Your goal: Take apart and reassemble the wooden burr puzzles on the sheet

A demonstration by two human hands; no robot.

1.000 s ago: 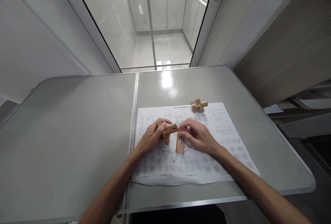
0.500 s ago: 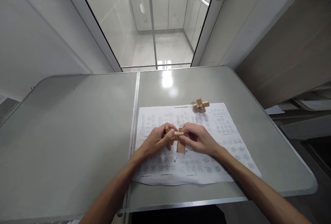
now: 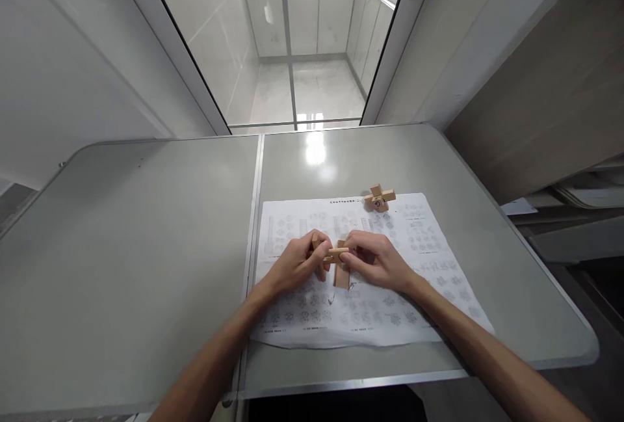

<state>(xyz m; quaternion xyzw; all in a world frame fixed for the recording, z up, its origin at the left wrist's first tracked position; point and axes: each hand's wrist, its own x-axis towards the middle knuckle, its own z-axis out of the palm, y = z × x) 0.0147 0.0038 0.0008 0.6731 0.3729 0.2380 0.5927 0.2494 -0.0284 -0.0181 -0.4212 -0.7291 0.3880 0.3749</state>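
Note:
My left hand (image 3: pixel 298 263) is closed round wooden puzzle pieces (image 3: pixel 320 271), one of which slants down below the fingers. From this grip a short wooden bar (image 3: pixel 336 253) points to the right, level above the paper. The fingertips of my right hand (image 3: pixel 377 259) are closed on the right side of the pieces, touching that bar's end. Just under it, a wider wooden piece (image 3: pixel 342 277) shows lengthwise, its far part partly covered by my right fingers. Whether the pieces interlock cannot be made out.
A printed sheet (image 3: pixel 390 331) with rows of small diagrams lies under my hands. On its far edge stands an assembled wooden burr puzzle (image 3: pixel 379 199). The grey table (image 3: pixel 146 266) has a metal seam left of the sheet, and a glass door (image 3: pixel 268 84) stands behind.
The held pieces have shifted and turned slightly, the bar's end now a little further right. Both hands keep nearly the same place and grip.

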